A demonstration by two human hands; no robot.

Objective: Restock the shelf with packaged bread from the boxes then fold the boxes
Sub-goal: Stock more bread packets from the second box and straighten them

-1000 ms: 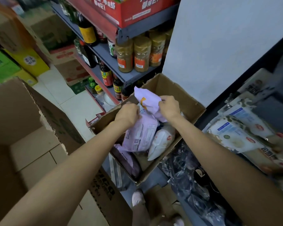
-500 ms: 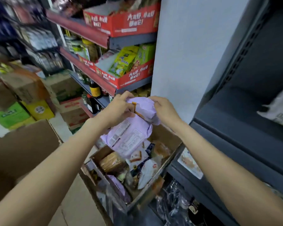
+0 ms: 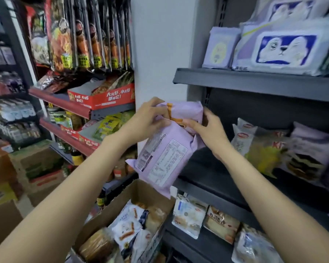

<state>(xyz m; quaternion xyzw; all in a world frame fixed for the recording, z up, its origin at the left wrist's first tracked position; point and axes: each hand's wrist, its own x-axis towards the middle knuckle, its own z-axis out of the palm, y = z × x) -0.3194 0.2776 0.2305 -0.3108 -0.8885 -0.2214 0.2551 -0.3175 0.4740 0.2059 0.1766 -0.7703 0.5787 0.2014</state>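
Both hands hold lilac bread packs in front of the dark grey shelf. My left hand grips the top of the packs from the left. My right hand grips them from the right, close to the shelf's left end. One pack hangs down with its printed label facing me; another is bunched above it. Below, an open cardboard box holds several more bread packs.
The middle shelf carries bread packs at the right, with bare board at its left end. Lilac packs fill the upper shelf, more bread the lower one. A snack rack stands left. Cartons are stacked on the floor.
Both hands lifted the lilac packs out of the box and carried them up and right to the middle shelf. The view has risen from the box to the shelves.
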